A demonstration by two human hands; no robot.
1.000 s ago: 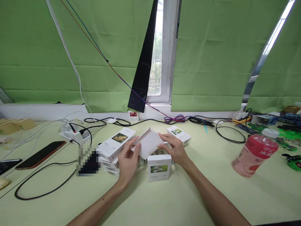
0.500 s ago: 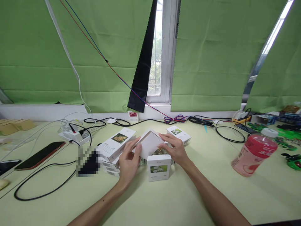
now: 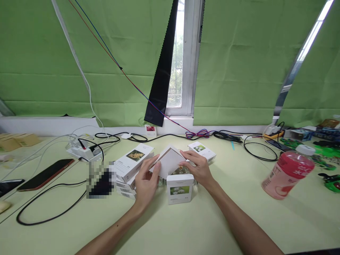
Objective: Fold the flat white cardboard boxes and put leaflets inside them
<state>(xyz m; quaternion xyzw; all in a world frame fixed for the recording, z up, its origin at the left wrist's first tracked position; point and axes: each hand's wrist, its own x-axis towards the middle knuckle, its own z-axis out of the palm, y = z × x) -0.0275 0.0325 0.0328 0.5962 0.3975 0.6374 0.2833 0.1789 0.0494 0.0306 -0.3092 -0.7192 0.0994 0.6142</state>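
My left hand (image 3: 147, 180) grips the left side of a white cardboard box (image 3: 170, 162), thumb on its near face. The box is tilted, with a raised rim along its upper edges. My right hand (image 3: 198, 169) pinches its right corner, the thumb near a small gold-coloured piece. Below that box, shiny glass-like things show in part; I cannot make out what they are. In front stands a small white box (image 3: 180, 200) with a white-flower picture. Beside my left hand lies a stack of white boxes (image 3: 132, 163), the top one showing yellow flowers.
Behind my right hand lies another flower box (image 3: 203, 152). A pink drink bottle (image 3: 287, 175) stands at the right. Phones (image 3: 46, 174), a power strip (image 3: 83, 154) and looping black cables occupy the left. More cables run along the wall.
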